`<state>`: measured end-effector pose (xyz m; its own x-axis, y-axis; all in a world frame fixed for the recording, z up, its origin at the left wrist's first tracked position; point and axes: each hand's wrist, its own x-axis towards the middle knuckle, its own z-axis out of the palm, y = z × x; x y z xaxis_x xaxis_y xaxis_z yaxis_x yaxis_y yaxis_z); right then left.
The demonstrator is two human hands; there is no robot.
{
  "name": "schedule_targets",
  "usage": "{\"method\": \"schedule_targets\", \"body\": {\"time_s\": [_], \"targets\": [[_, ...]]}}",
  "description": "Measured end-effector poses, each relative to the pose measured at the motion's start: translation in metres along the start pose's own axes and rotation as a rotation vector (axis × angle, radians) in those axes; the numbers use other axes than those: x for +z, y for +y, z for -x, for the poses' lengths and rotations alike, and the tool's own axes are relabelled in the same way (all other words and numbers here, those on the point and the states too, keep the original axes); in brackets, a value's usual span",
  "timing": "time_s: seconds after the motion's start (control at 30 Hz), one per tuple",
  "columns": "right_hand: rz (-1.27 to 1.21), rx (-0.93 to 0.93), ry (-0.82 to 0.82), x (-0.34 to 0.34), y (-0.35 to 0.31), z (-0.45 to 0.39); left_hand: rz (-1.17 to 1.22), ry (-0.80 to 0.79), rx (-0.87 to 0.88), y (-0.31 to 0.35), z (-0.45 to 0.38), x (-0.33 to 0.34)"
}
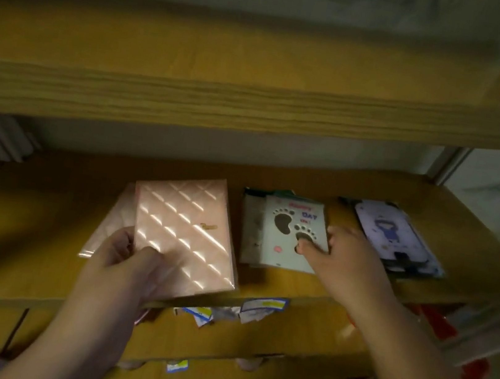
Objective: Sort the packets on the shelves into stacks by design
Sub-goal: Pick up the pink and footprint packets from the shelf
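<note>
The left hand [127, 265] pinches a shiny pink quilted packet [186, 228] by its near corner, on the wooden shelf [452, 213]. The right hand [346, 255] presses loose fingers on a white packet [290, 234] with two black footprints and the word "DAY". A blurry purple packet [394, 237] lies just beside it, near the shelf's right end.

Shelf left [26, 221] bare; upper board [253, 115] overhangs
</note>
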<state>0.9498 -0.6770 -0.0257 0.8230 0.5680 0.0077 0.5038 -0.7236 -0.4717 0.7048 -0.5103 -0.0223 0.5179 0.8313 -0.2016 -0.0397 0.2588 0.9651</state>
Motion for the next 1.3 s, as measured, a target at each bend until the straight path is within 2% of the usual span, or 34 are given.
{"method": "schedule_targets", "body": {"time_s": [0.1, 0.17, 0.3, 0.4, 0.5, 0.6, 0.77, 0.9, 1.17, 1.3], "targets": [[0.207, -0.129, 0.108, -0.004, 0.0, 0.006, -0.032, 0.067, 0.008, -0.003, 0.007, -0.004], [0.178, -0.235, 0.136, -0.007, -0.004, 0.011, -0.035, 0.133, 0.012, -0.001, 0.012, -0.011], [0.07, -0.426, 0.082, -0.004, -0.02, 0.018, 0.005, 0.279, 0.047, 0.008, 0.014, -0.029], [0.037, -0.506, 0.008, 0.005, -0.038, 0.02, -0.076, 0.352, 0.06, 0.019, 0.009, -0.047], [0.04, -0.555, -0.011, 0.014, -0.057, 0.024, -0.286, 0.26, 0.076, 0.032, -0.002, -0.061], [0.029, -0.582, -0.008, 0.025, -0.077, 0.03, -0.344, 0.205, 0.035, 0.042, -0.023, -0.061], [0.053, -0.584, -0.018, 0.039, -0.102, 0.048, -0.495, 0.168, 0.08, 0.043, -0.055, -0.059], [0.066, -0.561, 0.011, 0.044, -0.118, 0.066, -0.883, 0.158, 0.068, 0.034, -0.073, -0.067], [0.041, -0.443, 0.112, 0.053, -0.141, 0.097, -0.684, -0.068, 0.046, 0.031, -0.074, -0.088], [0.015, -0.386, 0.125, 0.056, -0.151, 0.11, -0.765, -0.117, 0.118, 0.035, -0.069, -0.1]]}}
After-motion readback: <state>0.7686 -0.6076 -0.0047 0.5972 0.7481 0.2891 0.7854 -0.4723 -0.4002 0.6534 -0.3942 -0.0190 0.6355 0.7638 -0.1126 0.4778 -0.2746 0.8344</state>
